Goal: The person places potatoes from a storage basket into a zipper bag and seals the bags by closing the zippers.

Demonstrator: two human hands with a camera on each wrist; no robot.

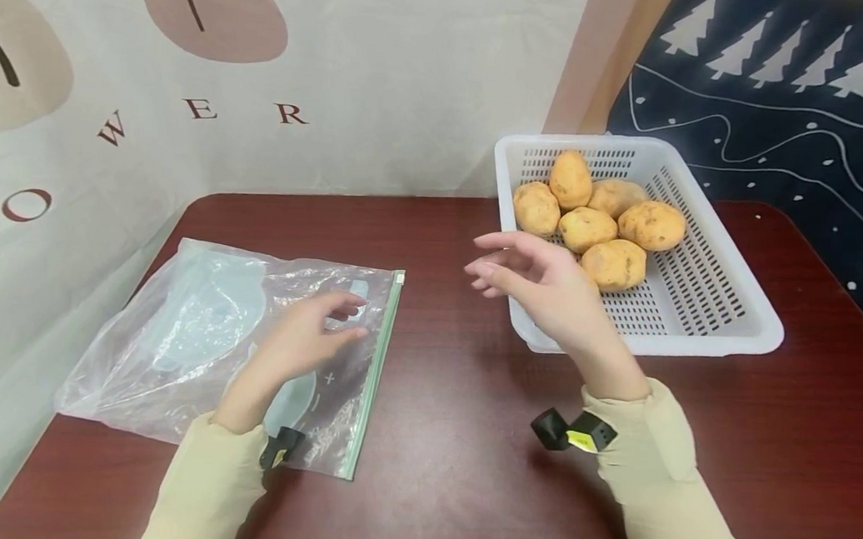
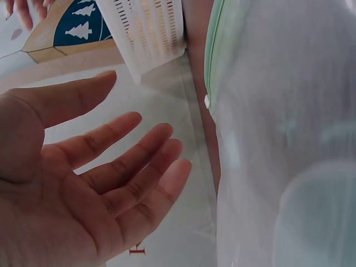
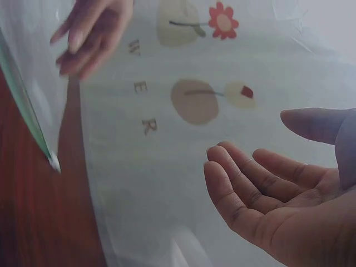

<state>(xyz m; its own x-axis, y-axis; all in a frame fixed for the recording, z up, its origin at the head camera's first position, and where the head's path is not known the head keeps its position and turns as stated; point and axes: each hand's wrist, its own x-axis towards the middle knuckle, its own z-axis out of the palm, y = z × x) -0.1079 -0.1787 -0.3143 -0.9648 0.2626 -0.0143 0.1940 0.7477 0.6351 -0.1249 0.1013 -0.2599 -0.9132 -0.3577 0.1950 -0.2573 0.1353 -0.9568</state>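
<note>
A clear zip bag (image 1: 190, 395) with pale blue printed shapes and a green slider strip (image 1: 376, 374) lies flat on the table's left side. Over it hovers my left hand (image 1: 306, 336), fingers loosely bent and holding nothing; the left wrist view shows its bare palm (image 2: 61, 211). My right hand (image 1: 543, 290) is in the air by the near left corner of a white plastic basket (image 1: 704, 347). Its fingers are relaxed around nothing, as the right wrist view of the hand (image 3: 278, 206) confirms. Several potatoes (image 1: 614, 265) sit in the basket's far left part.
The dark red wooden table (image 1: 447, 471) carries the bag and the basket. Behind it hangs a pale cloth (image 1: 415, 76) with printed letters and fruit shapes. A navy cloth (image 1: 786, 136) with white trees covers the far right.
</note>
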